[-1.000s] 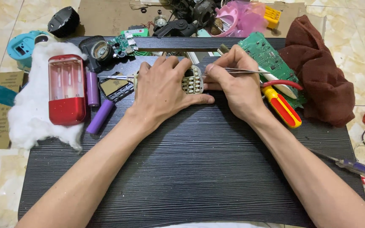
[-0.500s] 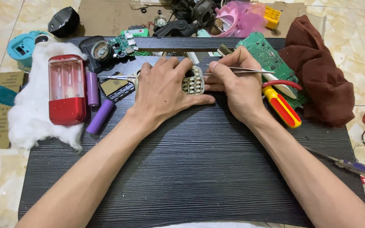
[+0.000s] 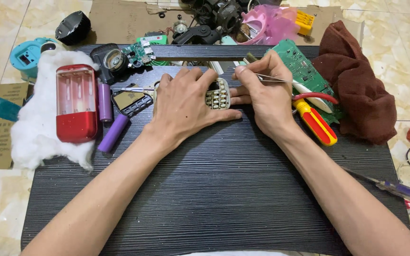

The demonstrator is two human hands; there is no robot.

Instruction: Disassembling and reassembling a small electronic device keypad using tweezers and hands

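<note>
Grey keypad (image 3: 218,94) under left hand (image 3: 182,106)

On our dark ribbed worktop (image 3: 224,189), the small pale keypad piece (image 3: 218,94) lies between our hands, the red-and-clear plastic case (image 3: 76,102) far left on white wadding (image 3: 34,132), and the red-and-yellow-handled screwdriver (image 3: 315,121) right, before the green circuit board (image 3: 304,71).

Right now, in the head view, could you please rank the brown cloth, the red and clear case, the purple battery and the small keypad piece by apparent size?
1. brown cloth
2. red and clear case
3 and 4. purple battery and small keypad piece: unsure, since the left hand covers much of the keypad piece.
</note>
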